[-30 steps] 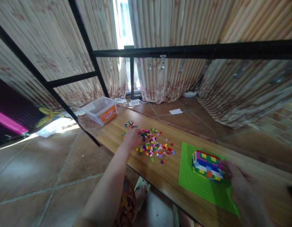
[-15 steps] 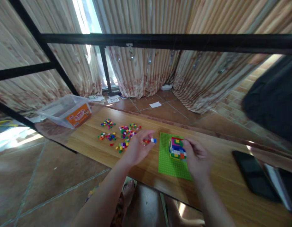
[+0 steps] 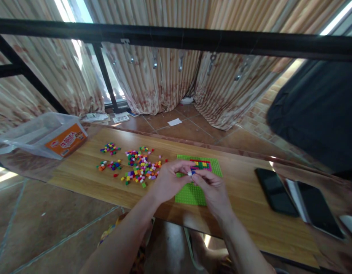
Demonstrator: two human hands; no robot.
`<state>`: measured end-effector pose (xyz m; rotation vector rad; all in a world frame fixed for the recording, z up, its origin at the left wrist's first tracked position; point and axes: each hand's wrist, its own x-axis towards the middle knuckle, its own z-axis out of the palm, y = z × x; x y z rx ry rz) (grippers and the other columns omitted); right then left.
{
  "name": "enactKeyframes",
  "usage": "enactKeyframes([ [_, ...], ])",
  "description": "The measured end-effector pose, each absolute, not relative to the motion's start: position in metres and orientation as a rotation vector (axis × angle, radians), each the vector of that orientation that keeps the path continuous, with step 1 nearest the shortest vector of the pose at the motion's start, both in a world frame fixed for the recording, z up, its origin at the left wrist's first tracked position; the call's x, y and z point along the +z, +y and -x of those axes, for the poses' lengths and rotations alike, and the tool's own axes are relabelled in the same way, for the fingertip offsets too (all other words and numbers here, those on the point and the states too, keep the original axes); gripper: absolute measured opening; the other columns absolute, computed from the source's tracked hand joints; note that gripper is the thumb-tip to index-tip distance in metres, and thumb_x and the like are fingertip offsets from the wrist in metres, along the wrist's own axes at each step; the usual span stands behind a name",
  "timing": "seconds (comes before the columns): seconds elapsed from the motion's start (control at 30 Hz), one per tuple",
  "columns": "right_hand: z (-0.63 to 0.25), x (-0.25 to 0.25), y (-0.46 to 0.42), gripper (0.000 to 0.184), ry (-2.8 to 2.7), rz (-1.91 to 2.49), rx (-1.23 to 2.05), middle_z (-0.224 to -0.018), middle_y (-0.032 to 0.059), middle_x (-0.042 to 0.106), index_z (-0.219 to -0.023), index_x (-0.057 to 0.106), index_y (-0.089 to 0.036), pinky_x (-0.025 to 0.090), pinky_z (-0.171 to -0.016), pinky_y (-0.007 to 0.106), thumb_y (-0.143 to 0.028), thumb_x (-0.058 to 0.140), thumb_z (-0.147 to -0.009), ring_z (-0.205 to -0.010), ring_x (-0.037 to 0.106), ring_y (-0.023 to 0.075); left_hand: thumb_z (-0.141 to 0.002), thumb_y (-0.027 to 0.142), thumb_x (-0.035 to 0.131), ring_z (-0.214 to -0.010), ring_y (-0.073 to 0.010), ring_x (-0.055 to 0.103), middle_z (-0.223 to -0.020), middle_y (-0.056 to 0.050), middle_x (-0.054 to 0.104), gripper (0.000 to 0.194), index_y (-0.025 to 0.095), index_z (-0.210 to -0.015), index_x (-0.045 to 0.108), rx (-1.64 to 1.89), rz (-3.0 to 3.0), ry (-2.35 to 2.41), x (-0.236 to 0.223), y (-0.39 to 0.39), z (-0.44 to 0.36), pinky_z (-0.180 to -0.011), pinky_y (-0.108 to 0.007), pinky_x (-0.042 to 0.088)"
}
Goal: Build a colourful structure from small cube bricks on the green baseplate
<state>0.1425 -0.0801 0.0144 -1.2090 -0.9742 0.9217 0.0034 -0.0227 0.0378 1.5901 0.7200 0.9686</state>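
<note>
My left hand (image 3: 171,179) and my right hand (image 3: 211,186) meet over a green baseplate (image 3: 190,196). Between their fingertips are small toy bricks (image 3: 191,173), one white and one blue. My left thumb and forefinger pinch at the white side, and my right fingers close on the blue side. Behind the hands, a built block of coloured bricks (image 3: 203,164) with a red far edge stands on the baseplate, partly hidden by my fingers. To the left of my left hand, a pile of loose coloured bricks (image 3: 141,165) is spread on the wooden table.
Smaller brick heaps (image 3: 110,148) lie farther left on the table (image 3: 241,198). A clear plastic bin (image 3: 41,133) with an orange label stands at the left end. On the right lie a black tablet (image 3: 275,192) and a dark phone-like device (image 3: 320,209). A black rail (image 3: 176,36) crosses beyond.
My right hand has left the built block and come left to meet my left hand over the baseplate. Both now grip the white and blue bricks. The camera view has shifted right.
</note>
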Motion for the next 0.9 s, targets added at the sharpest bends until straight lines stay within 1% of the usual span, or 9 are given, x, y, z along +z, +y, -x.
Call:
enactKeyframes([
  [0.13,-0.15,0.012,-0.082,0.017,-0.981,1.199,0.977,-0.065,-0.0002,0.066,-0.081,0.075,-0.023,0.045,-0.06,0.026,-0.037,0.073,-0.073,-0.061,0.054,0.012,-0.07,0.019,0.073,-0.067,-0.0101,0.061,-0.073,0.0,0.066,0.023,0.016,-0.092,0.07,0.877,-1.406,0.671,0.037,-0.021,-0.006,-0.069,-0.024,0.051],
  [0.27,-0.153,0.014,-0.08,0.016,-0.998,1.205,0.971,-0.068,0.0001,0.068,-0.079,0.076,-0.023,0.045,-0.06,0.025,-0.037,0.074,-0.072,-0.061,0.055,0.0115,-0.065,0.02,0.076,-0.072,-0.0116,0.063,-0.079,-0.002,0.068,0.027,0.014,-0.091,0.071,0.803,-1.297,0.638,0.031,-0.02,-0.008,-0.071,-0.025,0.051],
  [0.37,-0.152,0.015,-0.079,0.017,-1.003,1.24,0.945,-0.07,0.0009,0.07,-0.079,0.076,-0.022,0.046,-0.061,0.026,-0.037,0.074,-0.071,-0.063,0.056,0.0121,-0.065,0.021,0.077,-0.074,-0.0112,0.062,-0.081,-0.002,0.069,0.026,0.013,-0.089,0.071,0.81,-1.256,0.66,0.029,-0.019,-0.008,-0.073,-0.025,0.05],
  [0.57,-0.152,0.01,-0.082,0.019,-1.052,1.308,0.901,-0.074,0.0016,0.071,-0.08,0.075,-0.023,0.048,-0.066,0.028,-0.039,0.074,-0.07,-0.068,0.06,0.0148,-0.065,0.024,0.077,-0.066,-0.0097,0.059,-0.072,-0.002,0.069,0.017,0.013,-0.077,0.073,0.847,-1.214,0.746,0.026,-0.023,-0.008,-0.067,-0.022,0.047],
  [0.67,-0.154,0.001,-0.081,0.022,-1.062,1.346,0.917,-0.074,0.0016,0.07,-0.083,0.075,-0.023,0.047,-0.063,0.027,-0.04,0.076,-0.069,-0.067,0.058,0.0148,-0.064,0.026,0.077,-0.064,-0.0106,0.059,-0.07,-0.003,0.069,0.018,0.012,-0.075,0.073,0.86,-1.185,0.741,0.019,-0.023,-0.009,-0.066,-0.024,0.048],
  [0.8,-0.158,-0.001,-0.079,0.025,-1.059,1.319,0.961,-0.067,0.0012,0.066,-0.081,0.075,-0.021,0.047,-0.059,0.026,-0.042,0.076,-0.069,-0.063,0.057,0.014,-0.07,0.023,0.072,-0.068,-0.0133,0.062,-0.074,-0.005,0.071,0.013,0.012,-0.077,0.073,0.866,-1.305,0.766,0.017,-0.018,-0.004,-0.069,-0.026,0.05],
  [0.87,-0.166,0.004,-0.078,0.024,-1.007,1.289,0.953,-0.067,0.0015,0.066,-0.08,0.074,-0.02,0.049,-0.06,0.027,-0.041,0.077,-0.069,-0.062,0.058,0.0135,-0.074,0.018,0.066,-0.07,-0.0134,0.063,-0.077,-0.004,0.072,0.011,0.013,-0.079,0.073,0.876,-1.51,0.892,0.019,-0.012,0.005,-0.07,-0.025,0.05],
  [0.9,-0.172,0.007,-0.078,0.024,-0.944,1.269,0.935,-0.068,0.0017,0.067,-0.079,0.074,-0.02,0.05,-0.06,0.027,-0.04,0.078,-0.067,-0.061,0.059,0.0133,-0.076,0.014,0.062,-0.073,-0.0135,0.063,-0.079,-0.004,0.072,0.012,0.014,-0.08,0.073,0.884,-1.655,0.987,0.021,-0.008,0.011,-0.073,-0.025,0.049],
])
